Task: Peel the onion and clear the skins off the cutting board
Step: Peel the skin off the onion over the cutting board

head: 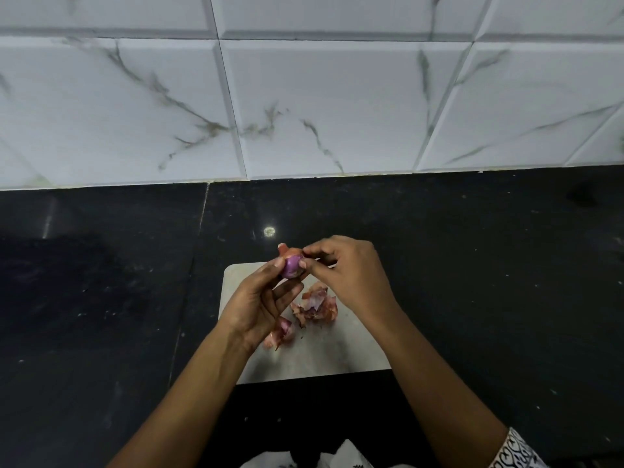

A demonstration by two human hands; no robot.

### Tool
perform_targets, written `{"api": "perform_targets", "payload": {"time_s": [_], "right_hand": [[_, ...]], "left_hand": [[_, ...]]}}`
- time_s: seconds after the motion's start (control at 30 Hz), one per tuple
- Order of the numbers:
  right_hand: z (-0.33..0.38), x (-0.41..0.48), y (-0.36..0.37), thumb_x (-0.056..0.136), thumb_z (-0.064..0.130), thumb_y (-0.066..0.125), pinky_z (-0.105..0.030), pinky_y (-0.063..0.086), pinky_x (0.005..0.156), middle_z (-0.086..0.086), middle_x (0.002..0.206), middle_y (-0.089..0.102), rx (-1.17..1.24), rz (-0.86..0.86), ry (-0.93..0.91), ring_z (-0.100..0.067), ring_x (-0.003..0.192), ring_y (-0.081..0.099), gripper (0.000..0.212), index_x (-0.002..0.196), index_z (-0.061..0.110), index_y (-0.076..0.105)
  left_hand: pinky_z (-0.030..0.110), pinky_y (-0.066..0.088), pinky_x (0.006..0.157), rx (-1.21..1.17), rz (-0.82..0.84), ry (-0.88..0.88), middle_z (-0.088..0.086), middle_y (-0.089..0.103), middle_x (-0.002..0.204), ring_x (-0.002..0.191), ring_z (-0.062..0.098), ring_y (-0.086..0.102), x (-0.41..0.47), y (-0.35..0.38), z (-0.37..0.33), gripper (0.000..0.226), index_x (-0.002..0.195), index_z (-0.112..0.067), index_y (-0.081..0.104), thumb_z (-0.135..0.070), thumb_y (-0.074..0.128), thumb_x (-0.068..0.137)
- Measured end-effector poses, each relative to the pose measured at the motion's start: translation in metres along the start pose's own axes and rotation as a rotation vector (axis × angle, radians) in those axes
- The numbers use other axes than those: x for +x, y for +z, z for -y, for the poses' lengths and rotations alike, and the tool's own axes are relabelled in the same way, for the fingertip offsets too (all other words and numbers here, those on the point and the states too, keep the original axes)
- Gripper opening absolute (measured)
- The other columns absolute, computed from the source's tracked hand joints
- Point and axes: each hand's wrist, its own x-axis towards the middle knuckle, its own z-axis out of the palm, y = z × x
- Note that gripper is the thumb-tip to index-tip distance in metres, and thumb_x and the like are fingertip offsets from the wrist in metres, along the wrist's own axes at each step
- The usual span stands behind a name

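Holding the onion (292, 267) up above the far edge of the cutting board (314, 356), we see it pinched between both hands, clear of the board surface. Our left hand (258, 304) cradles it from below and the left, palm turned up, thumb on the near-left side, fingers half curled beneath. Our right hand (349, 275) comes in from the right, palm down, thumb and forefinger closed on a flap of skin at the onion's top right. The bulb shows bare purple flesh toward us; a papery orange scrap (285, 248) sticks up from its far end, so the long axis seems to run away from us and slightly up. Loose skins (315, 307) lie piled mid-board below the right hand, with another clump (282, 332) just beside the left wrist. Board sits on the dark counter (101, 315).
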Motion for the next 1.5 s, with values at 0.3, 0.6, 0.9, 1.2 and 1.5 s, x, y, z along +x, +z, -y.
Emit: {"api": "perform_targets", "payload": {"time_s": [0.3,0.6,0.9,1.2,1.5], "right_hand": [[0.0,0.005,-0.008,0.082,0.015,0.069,-0.024,0.055,0.072,0.001,0.085,0.072,-0.03,0.023,-0.038,-0.006,0.076,0.064,0.011,0.092,0.013,0.073],[0.005,0.014,-0.005,0.077,0.018,0.071,-0.028,0.055,0.071,0.004,0.081,0.066,-0.142,0.044,-0.026,-0.008,0.073,0.061,0.008,0.083,0.014,0.067],[-0.024,0.014,-0.004,0.083,0.011,0.066,-0.034,0.059,0.072,0.007,0.087,0.065,0.078,0.151,0.257,-0.01,0.078,0.065,0.014,0.094,0.02,0.065],[-0.028,-0.006,0.004,0.092,0.02,0.054,-0.033,0.051,0.089,0.0,0.116,0.066,-0.196,0.451,0.254,-0.014,0.1,0.062,0.026,0.115,0.021,0.064],[-0.026,-0.01,0.014,0.082,0.008,0.064,-0.03,0.054,0.081,0.008,0.095,0.062,-0.039,0.235,0.167,-0.005,0.082,0.061,0.013,0.088,0.019,0.066]], "left_hand": [[0.025,0.058,0.075,0.079,0.074,0.052,0.011,0.073,0.101,0.096,0.02,0.07,0.003,-0.002,0.0,0.028,0.101,-0.007,0.07,-0.018,0.061,0.077],[0.025,0.058,0.072,0.144,0.145,0.107,0.013,0.072,0.102,0.096,0.025,0.069,0.005,-0.01,-0.01,0.044,0.112,-0.005,0.065,-0.026,0.072,0.074],[0.029,0.059,0.071,0.029,0.26,0.041,0.025,0.061,0.122,0.11,0.034,0.062,0.002,-0.019,-0.009,0.085,0.124,0.0,0.057,-0.026,0.092,0.052],[0.03,0.058,0.078,-0.069,0.175,0.022,0.026,0.058,0.127,0.103,0.031,0.067,0.001,-0.023,-0.003,0.064,0.125,0.001,0.056,-0.02,0.077,0.069],[0.022,0.057,0.07,0.045,0.095,0.076,0.014,0.064,0.119,0.095,0.017,0.068,0.006,-0.023,0.007,0.062,0.117,-0.013,0.064,-0.041,0.079,0.063]]}}
